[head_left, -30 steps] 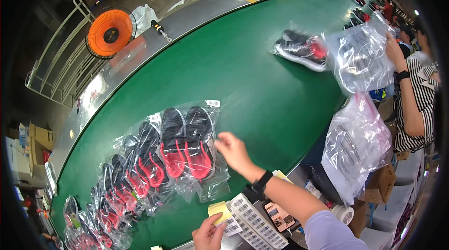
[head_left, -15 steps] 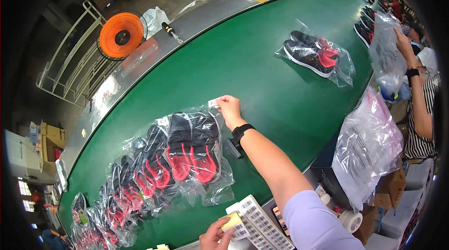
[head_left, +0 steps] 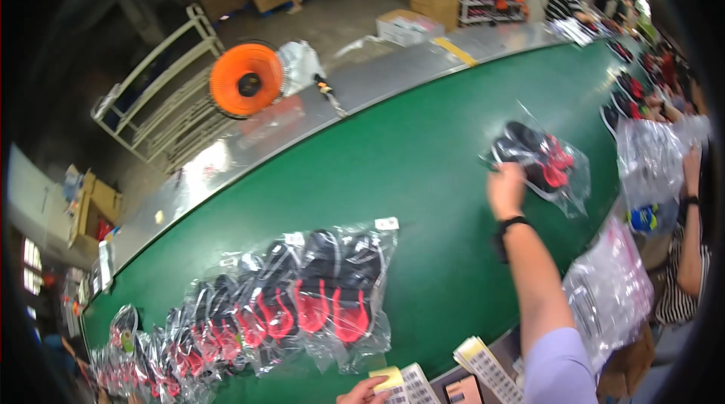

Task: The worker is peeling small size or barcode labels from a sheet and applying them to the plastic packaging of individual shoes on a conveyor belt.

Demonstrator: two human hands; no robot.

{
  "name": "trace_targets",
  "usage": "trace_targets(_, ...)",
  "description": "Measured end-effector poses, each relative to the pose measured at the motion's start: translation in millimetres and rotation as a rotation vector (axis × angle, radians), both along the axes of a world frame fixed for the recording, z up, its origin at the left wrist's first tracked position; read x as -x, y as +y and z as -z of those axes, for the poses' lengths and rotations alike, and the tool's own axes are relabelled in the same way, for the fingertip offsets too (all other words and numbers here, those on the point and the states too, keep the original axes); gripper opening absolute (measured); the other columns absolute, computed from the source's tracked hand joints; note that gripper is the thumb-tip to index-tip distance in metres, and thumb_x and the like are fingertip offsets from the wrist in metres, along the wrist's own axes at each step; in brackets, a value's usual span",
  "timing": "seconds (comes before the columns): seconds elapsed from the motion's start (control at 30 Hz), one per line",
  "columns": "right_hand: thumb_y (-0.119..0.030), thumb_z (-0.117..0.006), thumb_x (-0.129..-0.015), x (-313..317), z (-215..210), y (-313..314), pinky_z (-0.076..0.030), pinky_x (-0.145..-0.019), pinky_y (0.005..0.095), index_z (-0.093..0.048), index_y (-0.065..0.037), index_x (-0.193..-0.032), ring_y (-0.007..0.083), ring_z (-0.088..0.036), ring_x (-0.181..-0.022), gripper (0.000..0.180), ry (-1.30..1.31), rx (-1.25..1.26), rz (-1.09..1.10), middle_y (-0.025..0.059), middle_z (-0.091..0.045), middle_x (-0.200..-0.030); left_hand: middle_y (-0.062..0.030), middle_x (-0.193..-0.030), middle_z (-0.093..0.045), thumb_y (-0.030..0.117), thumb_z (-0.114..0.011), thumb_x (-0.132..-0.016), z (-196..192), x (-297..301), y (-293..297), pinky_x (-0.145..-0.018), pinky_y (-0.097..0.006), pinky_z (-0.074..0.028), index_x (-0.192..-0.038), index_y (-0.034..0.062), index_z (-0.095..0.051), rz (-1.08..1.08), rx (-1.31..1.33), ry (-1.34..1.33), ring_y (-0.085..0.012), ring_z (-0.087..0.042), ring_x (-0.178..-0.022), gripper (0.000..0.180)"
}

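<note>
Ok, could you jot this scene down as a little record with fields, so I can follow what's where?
Right fingers: at the left edge of a lone bagged shoe pair; grip unclear
Left fingers: holding a yellow-and-white label sheet
Shoe colours: black and red
Surface: green worktop
Left side: overlapping row of bagged shoes
Beyond far edge: orange fan
Near edge: phone
Far right: co-worker's hand at a clear bag
</note>
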State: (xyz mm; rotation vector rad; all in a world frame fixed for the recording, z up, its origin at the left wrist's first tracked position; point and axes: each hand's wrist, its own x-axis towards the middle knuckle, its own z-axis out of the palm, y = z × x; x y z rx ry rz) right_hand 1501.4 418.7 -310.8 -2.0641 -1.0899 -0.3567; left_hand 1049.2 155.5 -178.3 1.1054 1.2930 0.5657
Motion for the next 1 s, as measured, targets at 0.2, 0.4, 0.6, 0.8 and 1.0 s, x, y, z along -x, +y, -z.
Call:
trace_targets(0.2,-0.005,-0.06,-0.082,-115.8,5.5,-55.4,-0.049,-0.082,0.0552,-0.054,-0.003,-0.108,0.0467,-0.064,-0.086,0.027,-0.068,0.326,0.24,0.0245,-0.067,-0.085,-0.0091,-0.103,-0.071,0.0,-0.061,-0.093,-1.3,-7.4,13.6,-0.078,-0.027,-0.054,-0.119,-0.0034,-0.064,-0.022,-0.027,0.004,-0.0133,-0.068,-0.088,0.026)
trace_targets(0.4,0.005,-0.059,-0.079,-95.0,11.1,-43.7,-0.051,-0.073,0.0531,-0.053,-0.003,-0.107,0.043,-0.067,-0.082,0.03,-0.226,0.593,-0.208,0.0223,-0.068,-0.083,-0.0145,-0.103,-0.071,0.005,-0.064,-0.092,2.0,-14.5,15.5,-0.075,-0.029,-0.055,-0.12,-0.0014,-0.063,0.19,-0.089,0.115,-0.0173,-0.07,-0.086,0.029)
trace_targets(0.6,0.005,-0.057,-0.08,75.8,8.7,-46.1,-0.054,-0.067,0.0452,-0.062,-0.005,-0.096,0.0361,-0.069,-0.076,0.019,0.158,0.231,-0.713,0.0189,-0.067,-0.081,-0.0176,-0.099,-0.072,0.007,-0.063,-0.092,-3.3,-31.8,22.4,-0.073,-0.033,-0.055,-0.117,-0.0003,-0.066,0.154,-0.221,0.161,-0.0273,-0.072,-0.086,0.026)
trace_targets(0.8,-0.017,-0.066,-0.093,225.8,-112.5,-155.9,-0.052,-0.086,0.0372,-0.069,-0.003,-0.11,0.0283,-0.065,-0.098,0.023,0.771,0.307,-1.467,0.0121,-0.068,-0.106,-0.0162,-0.093,-0.074,0.003,-0.061,-0.094,-23.3,-31.2,35.9,-0.072,-0.031,-0.054,-0.11,-0.0037,-0.069,-0.007,-0.445,0.355,-0.0213,-0.071,-0.079,0.019)
trace_targets(1.0,-0.016,-0.064,-0.09,246.2,-98.7,-221.0,-0.047,-0.075,0.0407,-0.063,0.002,-0.088,0.0315,-0.06,-0.084,0.018,0.941,0.205,-1.288,0.013,-0.058,-0.087,-0.0126,-0.092,-0.072,0.002,-0.059,-0.098,-0.7,-17.8,22.4,-0.073,-0.027,-0.056,-0.11,-0.0077,-0.065,-0.106,-0.265,0.113,-0.0169,-0.07,-0.081,0.016)
